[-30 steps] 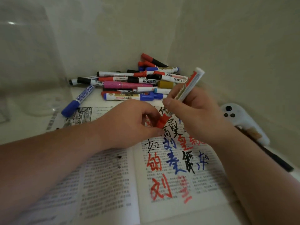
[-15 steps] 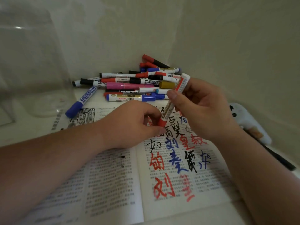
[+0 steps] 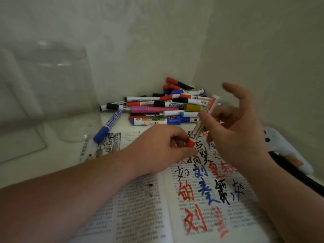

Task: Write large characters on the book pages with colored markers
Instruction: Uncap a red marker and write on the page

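An open book lies in front of me; large red, blue and black characters cover its right page. A white marker with a red cap stands tilted above the top of that page. My left hand pinches the red cap at the marker's lower end. My right hand holds the barrel between thumb and fingers, with the index finger lifted straight. The image of the right hand is blurred.
Several colored markers are piled in the wall corner behind the book. A blue marker lies apart at the left. A clear glass jar stands far left. A white device and a black cable lie at the right.
My right hand has loosened on the marker and its index finger has lifted off. The marker's upper end has dropped lower; my left hand stays on the red cap.
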